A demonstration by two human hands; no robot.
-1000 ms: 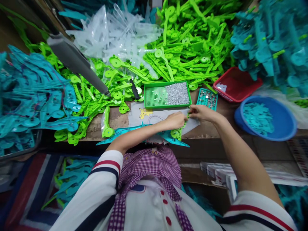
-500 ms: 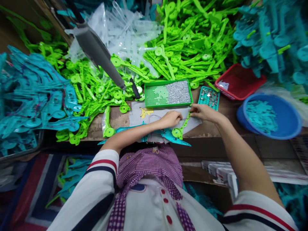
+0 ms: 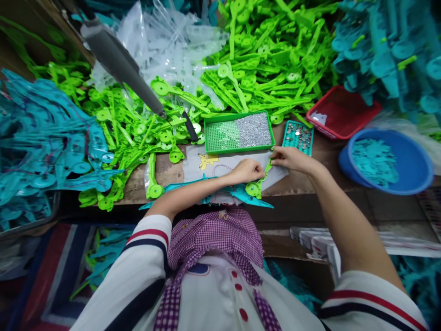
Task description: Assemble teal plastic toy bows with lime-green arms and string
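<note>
My left hand (image 3: pixel 246 171) and my right hand (image 3: pixel 291 158) meet over a white cloth (image 3: pixel 223 168) near the table's front edge. Both are closed on one bright green plastic part (image 3: pixel 257 184), a long arm with a round disc at its near end. The right hand pinches its far tip; the left hand's fingers curl over its middle. A teal plastic part (image 3: pixel 248 197) lies under it. Just behind the hands stands a green tray (image 3: pixel 237 133), half filled with small silvery pieces.
A small teal tray of round metal discs (image 3: pixel 298 137) sits right of the green tray. A red basket (image 3: pixel 341 112) and a blue bowl of teal pieces (image 3: pixel 386 161) stand at right. Heaps of green parts (image 3: pixel 268 59), teal parts (image 3: pixel 44 142) and clear bags (image 3: pixel 172 41) surround the table. A grey tool (image 3: pixel 120 64) hangs at left.
The hands stay together on the green part with only small finger shifts. The hanging grey tool has swung right and then back left.
</note>
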